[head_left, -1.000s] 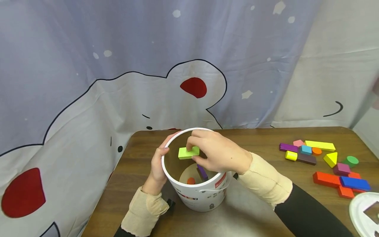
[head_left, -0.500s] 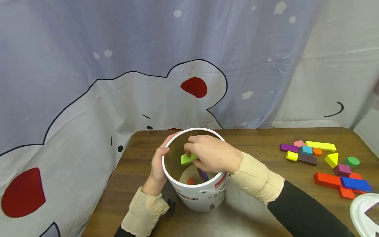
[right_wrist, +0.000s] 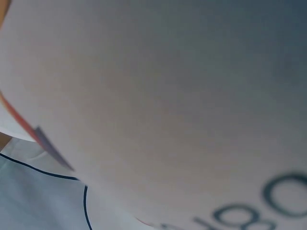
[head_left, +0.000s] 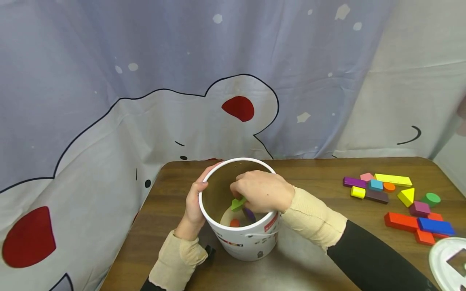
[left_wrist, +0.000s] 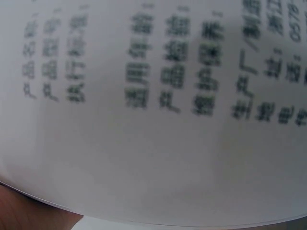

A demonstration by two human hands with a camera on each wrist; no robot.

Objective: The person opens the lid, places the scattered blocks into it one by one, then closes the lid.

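Note:
A white bucket (head_left: 251,246) with printed sides stands on the wooden table, its mouth tilted toward me. My left hand (head_left: 193,202) grips its left side, thumb at the rim. The left wrist view is filled by the bucket's printed wall (left_wrist: 144,158), with a bit of skin at lower left. Inside the bucket, my right hand (head_left: 262,192) pinches a lime-green block (head_left: 237,204), partly covered by the fingers. Below it on the bucket's floor lie an orange block (head_left: 234,222) and a purple block (head_left: 249,215). The right wrist view shows mostly the bucket's outer wall (right_wrist: 144,120), blurred.
Several coloured blocks lie at the table's right, among them a long yellow block (head_left: 393,180), a yellow triangle (head_left: 406,197), a green cylinder (head_left: 431,199) and a blue block (head_left: 436,226). A white lid (head_left: 438,258) with cut-outs sits at the right edge. A patterned curtain (head_left: 145,48) hangs behind.
My right hand has moved deeper into the bucket, carrying the lime-green block down toward the floor; the block has turned. My left hand and the bucket have stayed put.

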